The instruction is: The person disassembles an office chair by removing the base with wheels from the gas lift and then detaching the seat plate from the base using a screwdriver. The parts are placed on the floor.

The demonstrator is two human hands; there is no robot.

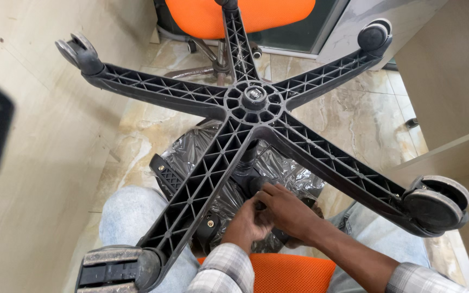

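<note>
Black plastic five-star base (253,103) fills the view, underside up, ribs showing, metal hub end at the centre. Chair is inverted: the seat underside, wrapped in clear plastic film (289,165), sits below the base, between the person's knees in light jeans.

Casters: one at top left (80,53), one top right (374,35), one right (435,206), one bottom left (118,267). The fifth arm runs up out of frame.

Both hands are under the base at the seat mechanism (253,184), just below the gas column. Left hand (248,222): fingers curled in toward the mechanism, touching it; what it grips is hidden by the other hand. Right hand (286,209): laid over the left, fingers bent, tips on the same dark part; can't tell whether it has hold of anything.

Black armrest bracket (164,173) with brass screws left of the hands. Orange mesh backrest (289,271) at bottom edge, against the plaid sleeves.

Second orange chair (240,16) stands upright behind, on the marble floor (365,119). Beige panels either side.
</note>
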